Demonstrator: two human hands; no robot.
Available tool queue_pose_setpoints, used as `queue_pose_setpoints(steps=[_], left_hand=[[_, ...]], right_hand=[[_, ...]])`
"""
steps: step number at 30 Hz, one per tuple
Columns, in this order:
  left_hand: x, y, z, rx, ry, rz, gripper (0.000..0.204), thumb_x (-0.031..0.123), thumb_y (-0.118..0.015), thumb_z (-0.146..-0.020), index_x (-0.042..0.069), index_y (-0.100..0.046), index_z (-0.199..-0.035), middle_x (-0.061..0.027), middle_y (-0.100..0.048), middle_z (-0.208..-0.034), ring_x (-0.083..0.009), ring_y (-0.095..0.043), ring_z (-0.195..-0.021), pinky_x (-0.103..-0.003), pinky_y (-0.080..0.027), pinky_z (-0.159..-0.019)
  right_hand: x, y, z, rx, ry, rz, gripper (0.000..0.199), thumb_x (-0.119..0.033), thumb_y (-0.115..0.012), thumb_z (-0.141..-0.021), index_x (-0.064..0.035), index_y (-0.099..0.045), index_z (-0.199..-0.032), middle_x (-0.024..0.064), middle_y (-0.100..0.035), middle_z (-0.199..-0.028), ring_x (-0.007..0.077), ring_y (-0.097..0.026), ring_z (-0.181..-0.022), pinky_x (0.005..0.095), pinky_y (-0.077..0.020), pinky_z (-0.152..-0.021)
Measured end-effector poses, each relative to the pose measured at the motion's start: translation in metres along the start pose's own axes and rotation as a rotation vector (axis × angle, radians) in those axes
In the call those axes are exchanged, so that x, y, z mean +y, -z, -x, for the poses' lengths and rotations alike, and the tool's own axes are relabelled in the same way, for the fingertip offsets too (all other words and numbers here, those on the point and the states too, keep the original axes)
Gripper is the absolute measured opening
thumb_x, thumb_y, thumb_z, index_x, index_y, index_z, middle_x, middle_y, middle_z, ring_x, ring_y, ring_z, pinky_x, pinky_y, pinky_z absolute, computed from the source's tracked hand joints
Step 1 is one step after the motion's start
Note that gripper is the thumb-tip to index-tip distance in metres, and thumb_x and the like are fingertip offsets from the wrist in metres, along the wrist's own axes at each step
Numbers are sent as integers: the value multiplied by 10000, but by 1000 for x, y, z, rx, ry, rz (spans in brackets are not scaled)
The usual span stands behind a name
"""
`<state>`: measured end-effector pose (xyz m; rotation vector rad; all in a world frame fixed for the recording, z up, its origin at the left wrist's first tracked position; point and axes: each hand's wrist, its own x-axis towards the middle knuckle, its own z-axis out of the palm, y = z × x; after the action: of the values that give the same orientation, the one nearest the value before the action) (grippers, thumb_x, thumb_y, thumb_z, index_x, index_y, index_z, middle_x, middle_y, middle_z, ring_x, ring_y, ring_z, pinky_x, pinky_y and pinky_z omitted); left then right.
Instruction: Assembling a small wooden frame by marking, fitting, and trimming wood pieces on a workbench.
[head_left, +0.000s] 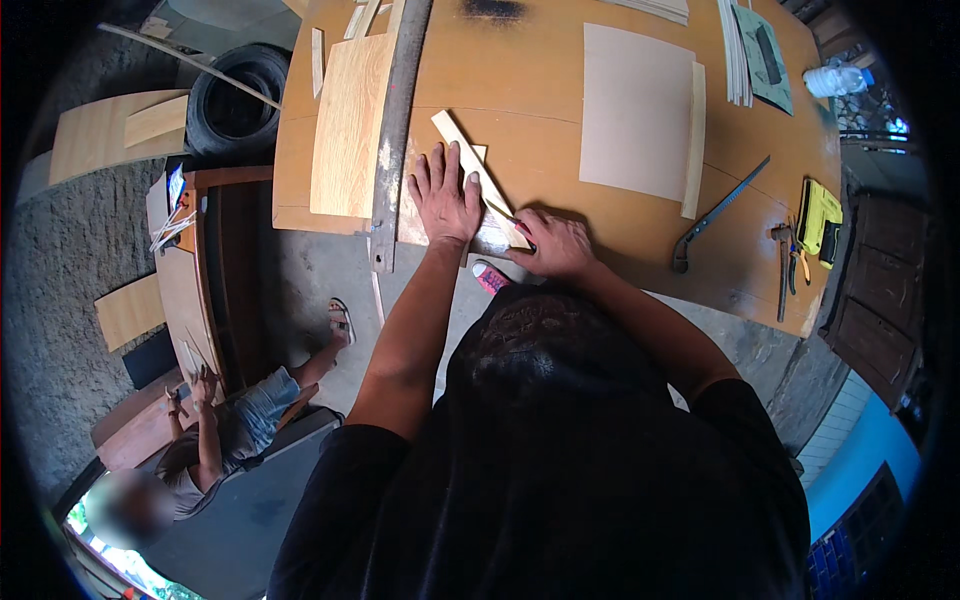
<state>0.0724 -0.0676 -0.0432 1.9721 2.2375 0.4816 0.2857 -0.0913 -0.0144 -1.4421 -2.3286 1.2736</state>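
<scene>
My left hand (445, 200) lies flat near the front edge of the worktable, fingers spread, pressing on a pale wooden strip (462, 140). The strip slants from the far left toward the table's front edge, over a small light-coloured piece partly hidden beneath it. My right hand (556, 245) is closed round a slim red and dark tool (518, 226) at the strip's near end. Its thin tip lies along the strip; the fingers hide most of its handle, so its exact kind is unclear. A long grey metal bar (392, 150) lies just left of my left hand.
The brown worktable (520, 70) bears a wood-grain panel (350, 130), a beige sheet (635, 110), a handsaw (715, 215), a hammer (781, 270), pliers and a yellow-green tool (820, 222). A plastic bottle (838, 81) stands far right. Another person (235, 430) sits at lower left, near a tyre (238, 100).
</scene>
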Motion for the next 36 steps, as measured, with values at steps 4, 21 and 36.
queue_pose_setpoints(steps=[4, 21, 36], left_hand=[[0, 1, 0, -3, -3, -10, 635, 468, -447, -970, 197, -375, -1539, -129, -354, -1582, -413, -233, -1476, -575, -107, -1200], [0, 1, 0, 6, -9, 9, 641, 480, -446, -968, 181, -384, -1532, -140, -369, -1568, -421, -247, -1466, -585, -112, -1194], [0, 0, 0, 4, 6, 14, 685, 521, -485, -945, 182, -376, -1530, -132, -367, -1568, -420, -248, -1465, -591, -126, -1190]], right_hand=[[-1, 1, 0, 5, 4, -4, 613, -502, -683, -821, -131, -508, -1277, 170, -635, -1206, 414, -610, -1121, 581, -448, -938], [-10, 12, 4, 10, -19, -11, 599, -469, -678, -822, -115, -517, -1277, 182, -641, -1187, 410, -617, -1110, 556, -462, -947], [-7, 11, 0, 7, -52, -31, 539, -375, -665, -823, -97, -521, -1262, 179, -636, -1194, 397, -626, -1092, 535, -481, -935]])
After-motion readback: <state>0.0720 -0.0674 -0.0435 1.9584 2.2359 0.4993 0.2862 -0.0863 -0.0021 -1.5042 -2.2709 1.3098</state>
